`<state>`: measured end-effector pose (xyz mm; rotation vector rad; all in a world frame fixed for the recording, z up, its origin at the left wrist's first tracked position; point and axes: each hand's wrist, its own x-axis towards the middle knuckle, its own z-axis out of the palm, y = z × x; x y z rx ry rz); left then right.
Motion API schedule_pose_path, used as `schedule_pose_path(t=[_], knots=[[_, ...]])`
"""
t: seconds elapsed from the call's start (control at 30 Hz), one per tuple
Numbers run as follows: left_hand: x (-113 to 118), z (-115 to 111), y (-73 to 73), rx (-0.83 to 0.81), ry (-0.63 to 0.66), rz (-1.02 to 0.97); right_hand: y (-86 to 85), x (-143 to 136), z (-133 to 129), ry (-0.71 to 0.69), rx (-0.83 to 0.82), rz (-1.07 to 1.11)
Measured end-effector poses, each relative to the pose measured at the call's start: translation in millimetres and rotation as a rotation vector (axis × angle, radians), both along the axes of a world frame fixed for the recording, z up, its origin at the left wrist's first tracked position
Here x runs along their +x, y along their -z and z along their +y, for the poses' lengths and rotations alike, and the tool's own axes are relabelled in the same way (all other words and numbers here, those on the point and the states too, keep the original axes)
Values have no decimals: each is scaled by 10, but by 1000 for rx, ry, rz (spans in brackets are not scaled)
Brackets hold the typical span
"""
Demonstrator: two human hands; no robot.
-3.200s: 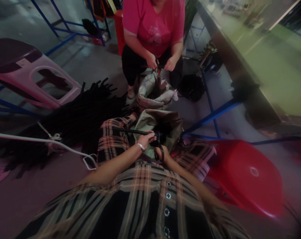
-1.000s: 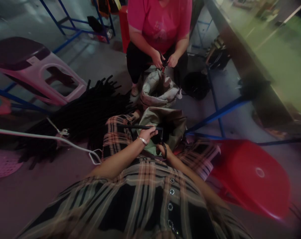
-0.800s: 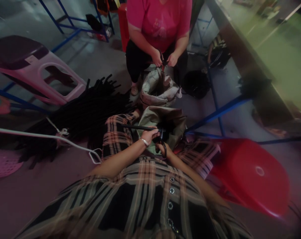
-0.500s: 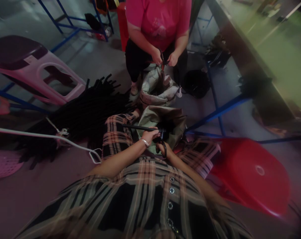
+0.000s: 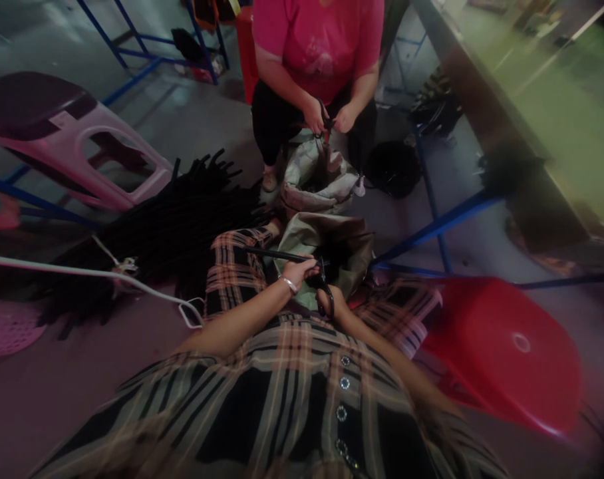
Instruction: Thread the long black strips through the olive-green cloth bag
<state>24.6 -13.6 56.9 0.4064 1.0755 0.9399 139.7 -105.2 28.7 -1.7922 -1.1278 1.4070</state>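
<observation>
My left hand (image 5: pixel 299 271) is closed around a long thin black tube (image 5: pixel 275 253), which sticks out to the left over my knee. My right hand (image 5: pixel 334 301) grips scissors (image 5: pixel 329 299) by their black handles. Their blades point up, across the tube's right end; whether they are touching it I cannot tell. Below both hands an open greenish sack (image 5: pixel 295 231) stands between my legs, with dark pieces inside that I cannot make out singly.
Opposite sits a person in a pink shirt (image 5: pixel 322 43), working dark strips over a pale sack (image 5: pixel 322 199). A heap of black tubes (image 5: pixel 182 213) lies left. A red stool (image 5: pixel 506 352), blue table legs (image 5: pixel 442 233), a pink-and-dark stool (image 5: pixel 132 159) and a white cord (image 5: pixel 82 267) surround me.
My left hand and the tube have shifted slightly left. The scissors have turned a little at the tube's end. The other person's hands have moved slightly over the pale sack.
</observation>
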Motion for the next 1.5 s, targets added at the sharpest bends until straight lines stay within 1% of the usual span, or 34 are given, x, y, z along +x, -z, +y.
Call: schedule_pose_path(t=[0.2,0.4,0.6,0.77,0.97,1.07,1.23,1.37,1.5], knots=[[12,-20,-11,27,41,33,-47,15,17,-93,93,-16],[16,-32,-37,29,62,47,-46,24,19,-97,93,-17],[14,-6,-18,12,19,23,-59,2,-15,-65,46,-7],[0,-2,-24,-25,8,11,3,-7,-3,-30,52,-50],[-20,19,-54,-58,-3,10,118,15,-13,-36,134,-69],[-32,43,-56,-67,-24,11,177,28,-7,-12,159,-111],[-76,71,-30,-60,-68,-20,234,58,24,25,131,-72],[-101,97,-20,-73,-73,-92,201,71,41,32,129,-42],[-97,115,-13,-65,-65,-116,126,67,37,-32,140,7]])
